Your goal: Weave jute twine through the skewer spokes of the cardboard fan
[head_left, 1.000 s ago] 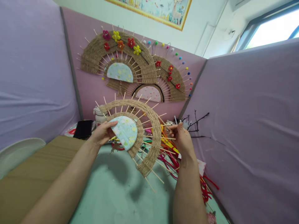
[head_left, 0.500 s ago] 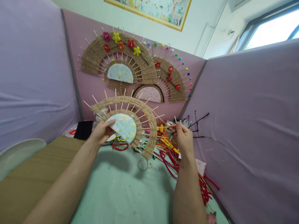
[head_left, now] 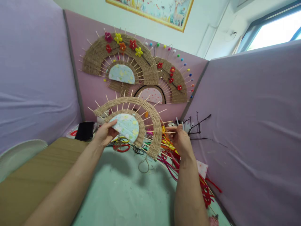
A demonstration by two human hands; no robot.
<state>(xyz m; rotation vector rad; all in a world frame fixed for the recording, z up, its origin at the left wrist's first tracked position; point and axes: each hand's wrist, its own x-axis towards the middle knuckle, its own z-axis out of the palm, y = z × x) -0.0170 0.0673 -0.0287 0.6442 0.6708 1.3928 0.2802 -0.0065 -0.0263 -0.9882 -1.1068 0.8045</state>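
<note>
A half-round fan (head_left: 157,133) of woven brown twine on thin wooden sticks is held up above the table. Its centre is a blue floral fabric half-circle (head_left: 127,127). My left hand (head_left: 107,133) grips that fabric part at its left end, thumb in front. My right hand (head_left: 181,138) is at the fan's right edge, fingers pinched near the stick tips. A thin strand of twine runs from the outer band toward those fingers, where it is hard to make out. The sticks poke out past the woven band, bare at their tips.
Finished fans with flowers (head_left: 94,59) hang on the pink partition. Behind my hands lie red-handled scissors (head_left: 121,148), colourful pipe cleaners (head_left: 207,193), dark twigs (head_left: 198,125) and a black phone-like object (head_left: 84,131). A brown board (head_left: 39,169) covers the table's left side.
The fan has shifted slightly right, toward my right hand. My right hand has moved a little left and its fingers are now against the stick tips.
</note>
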